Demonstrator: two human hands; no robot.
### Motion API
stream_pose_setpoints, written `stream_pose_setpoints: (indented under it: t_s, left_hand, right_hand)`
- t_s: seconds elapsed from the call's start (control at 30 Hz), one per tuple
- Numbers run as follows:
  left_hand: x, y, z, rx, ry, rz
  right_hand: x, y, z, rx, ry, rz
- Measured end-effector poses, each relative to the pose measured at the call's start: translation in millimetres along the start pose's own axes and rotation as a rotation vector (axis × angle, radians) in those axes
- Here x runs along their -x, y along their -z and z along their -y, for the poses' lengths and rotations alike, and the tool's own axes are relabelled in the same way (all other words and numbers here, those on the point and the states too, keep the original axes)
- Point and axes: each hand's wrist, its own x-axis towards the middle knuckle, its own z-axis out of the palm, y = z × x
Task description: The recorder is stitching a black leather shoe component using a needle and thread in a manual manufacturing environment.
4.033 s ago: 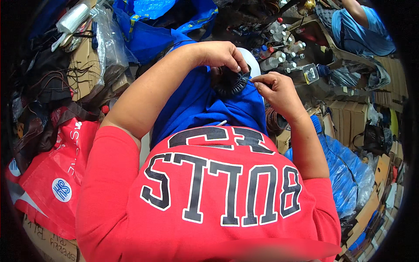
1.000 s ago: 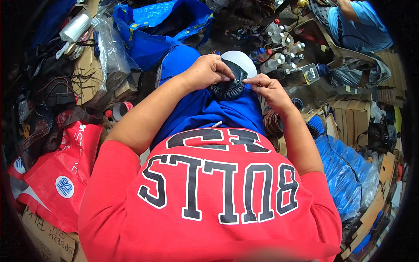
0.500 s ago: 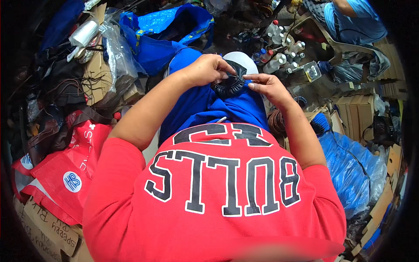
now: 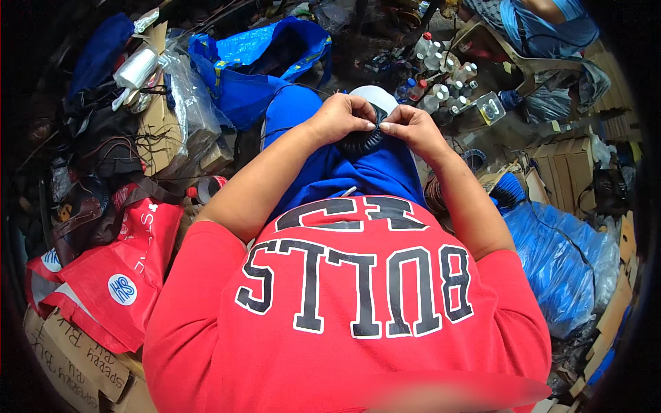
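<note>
Black, ribbed and round, the part [image 4: 363, 140] sits on the lap, just before a white cap [image 4: 375, 96]. Both forearms reach forward and bend inward. The left hand [image 4: 337, 117] and right hand [image 4: 412, 131] meet over it, fingertips closed, pinching its top edge.

1. A red short-sleeved shirt [image 4: 358, 330] covers the chest and shoulders.
2. Large black block letters with white outlines run across its front.
3. Blue trousers [image 4: 358, 172] cover the legs; a thin white drawstring end shows at the waist.
4. Both forearms are bare below the sleeves, with no watch or rings visible.
</note>
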Motion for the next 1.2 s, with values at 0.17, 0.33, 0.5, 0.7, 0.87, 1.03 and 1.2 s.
stream_pose_setpoints:
  t_s: [0.17,0.33,0.5,0.7,0.87,1.03,1.2]
  left_hand:
    - [12.8,16.2,-12.2,-0.256,-0.032,-0.096]
    - [16.5,11.7,-18.7,-0.167,0.083,0.000]
    - [9.0,3.4,-42.0,-0.454,0.127,0.043]
    - [10.4,8.2,-43.0,-0.667,-0.058,0.133]
    - [3.7,4.4,-45.7,-0.758,-0.151,0.157]
    - [12.6,13.1,-40.3,-0.715,-0.091,0.156]
    - [13.2,15.7,-41.3,-0.718,-0.114,0.174]
  right_hand:
    - [0.1,20.3,-13.4,0.106,0.109,-0.033]
    - [14.4,15.2,-3.3,-0.182,-0.009,0.056]
    - [18.8,24.3,-12.8,0.152,0.083,0.029]
    - [41.8,49.4,16.9,-0.041,0.153,0.003]
    - [0.2,76.4,-28.8,0.838,0.169,-0.266]
    - [27.4,30.8,40.1,0.686,0.176,-0.164]
    - [15.5,-9.0,51.2,1.185,0.315,0.086]
